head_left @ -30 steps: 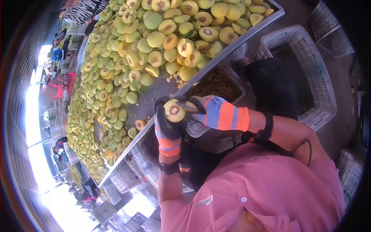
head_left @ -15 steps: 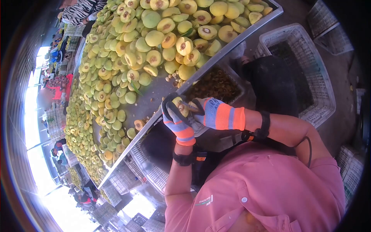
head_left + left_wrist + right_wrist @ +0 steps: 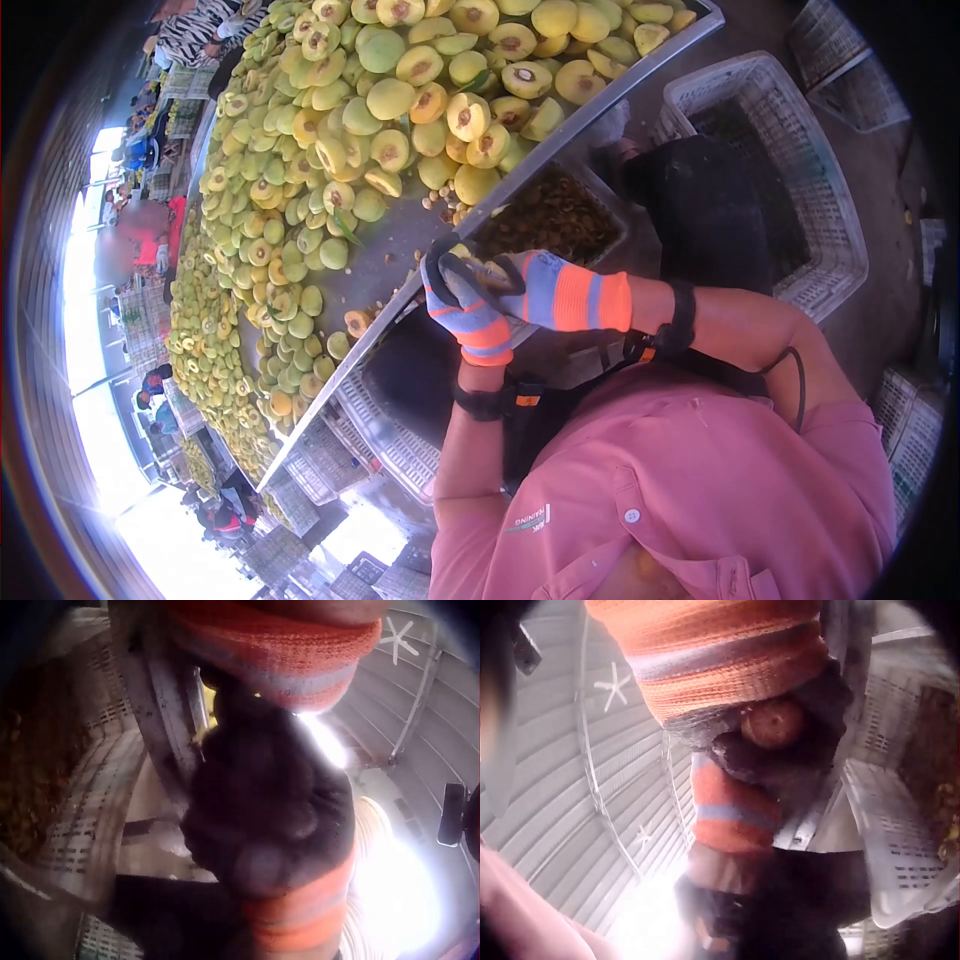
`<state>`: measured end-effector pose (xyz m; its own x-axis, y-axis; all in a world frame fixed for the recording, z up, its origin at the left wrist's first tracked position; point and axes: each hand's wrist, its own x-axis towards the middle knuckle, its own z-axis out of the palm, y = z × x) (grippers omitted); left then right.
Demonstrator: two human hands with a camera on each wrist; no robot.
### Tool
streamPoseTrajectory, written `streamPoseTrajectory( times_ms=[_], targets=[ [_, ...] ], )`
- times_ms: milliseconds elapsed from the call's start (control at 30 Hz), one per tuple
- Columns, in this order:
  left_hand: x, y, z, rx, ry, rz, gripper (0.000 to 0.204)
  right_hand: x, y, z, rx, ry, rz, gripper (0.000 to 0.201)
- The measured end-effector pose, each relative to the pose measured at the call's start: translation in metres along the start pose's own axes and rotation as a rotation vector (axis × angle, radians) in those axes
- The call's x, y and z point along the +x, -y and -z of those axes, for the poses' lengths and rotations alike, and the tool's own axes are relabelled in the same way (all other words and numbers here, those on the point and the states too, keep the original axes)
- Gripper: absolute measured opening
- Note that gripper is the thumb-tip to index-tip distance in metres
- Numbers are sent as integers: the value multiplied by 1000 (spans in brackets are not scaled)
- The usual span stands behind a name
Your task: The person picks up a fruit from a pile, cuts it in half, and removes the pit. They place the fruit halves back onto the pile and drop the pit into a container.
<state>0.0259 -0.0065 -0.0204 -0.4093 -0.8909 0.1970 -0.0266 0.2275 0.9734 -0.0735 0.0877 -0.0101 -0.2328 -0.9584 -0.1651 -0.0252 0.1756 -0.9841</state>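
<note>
The left hand (image 3: 466, 305) curls its gloved fingers round a yellow-green, rounded fruit (image 3: 460, 251), mostly hidden; the right hand (image 3: 560, 292) grips a brown, round-ended handle (image 3: 772, 722) against it. Work on this piece looks under way—how far, I cannot tell. On the grey, metal-rimmed table (image 3: 560, 146), many yellow-green fruit halves (image 3: 466, 116) lie cut open, several with brown centres in place—so much seems left.

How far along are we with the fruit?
Some looks done: loose pits lie by the table's metal rim. In progress: left hand holds a fruit, mostly hidden; right hand grips a tool handle. Remaining: many halves in the heap show brown centres.
</note>
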Motion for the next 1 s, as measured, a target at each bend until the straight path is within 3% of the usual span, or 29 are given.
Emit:
streamPoseTrajectory(
  times_ms=[33,133,167,267,367,467,567,633,700,767,800,833,900,1000],
  targets=[
    [2,-3,0,50,26,-61,24,2,-3,2,181,30,-14,32],
    [13,-17,4,224,172,-271,23,5,-6,20,278,150,-196,31],
    [15,-21,7,287,233,-343,23,4,-6,29,192,237,-138,32],
    [17,-28,11,394,286,-522,21,-7,17,42,133,270,-170,30],
    [16,-28,12,392,309,-493,20,-7,6,33,115,211,-88,27],
    [11,-23,16,263,333,-314,21,-7,14,34,-6,220,-93,23],
    [11,-22,14,328,336,-352,23,-7,13,34,122,195,-40,23],
    [11,-33,13,412,364,-454,24,-12,13,42,103,287,60,25],
    [9,-41,11,427,386,-528,30,-18,19,52,127,367,33,25],
    [8,-42,12,446,413,-570,32,-23,43,62,189,441,-110,22],
    [8,-42,12,460,423,-588,33,-24,42,62,147,422,-9,21],
    [8,-43,12,428,443,-557,34,-27,41,62,109,403,88,19],
    [9,-43,15,445,462,-528,33,-25,42,60,75,355,87,19],
    [9,-40,15,428,469,-461,33,-15,15,49,-1,339,-58,20]
  ],
)
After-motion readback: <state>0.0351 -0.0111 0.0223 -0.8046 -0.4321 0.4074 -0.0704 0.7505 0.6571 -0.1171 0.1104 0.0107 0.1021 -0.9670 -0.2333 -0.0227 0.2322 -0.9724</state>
